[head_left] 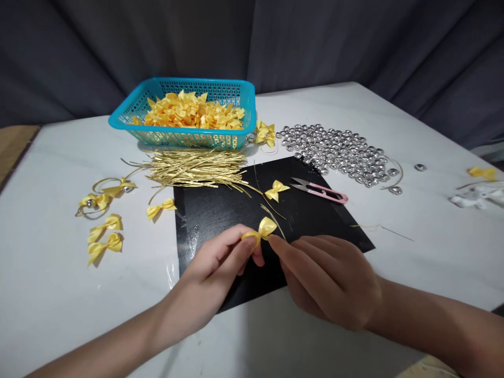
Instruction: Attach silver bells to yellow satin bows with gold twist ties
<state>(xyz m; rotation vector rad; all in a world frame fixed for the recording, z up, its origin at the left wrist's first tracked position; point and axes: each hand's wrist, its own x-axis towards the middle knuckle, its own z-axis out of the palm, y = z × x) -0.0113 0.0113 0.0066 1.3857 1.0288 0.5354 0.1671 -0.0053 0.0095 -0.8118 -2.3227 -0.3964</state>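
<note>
My left hand [220,262] pinches a small yellow ribbon bow [263,230] between thumb and fingers, over a black mat [220,210]. My right hand [326,278] meets it from the right, its fingertips closed on the bow's other side, where a thin gold twist tie [273,215] sticks up. A second yellow bow [276,190] lies on the mat just beyond.
A blue basket [129,113] full of yellow bows stands at the back. In front of it lies a heap of gold twist ties [192,168]. Silver beads [334,149] are piled at the right, pink thread snips [321,191] beside them. Finished bows [104,236] lie at the left.
</note>
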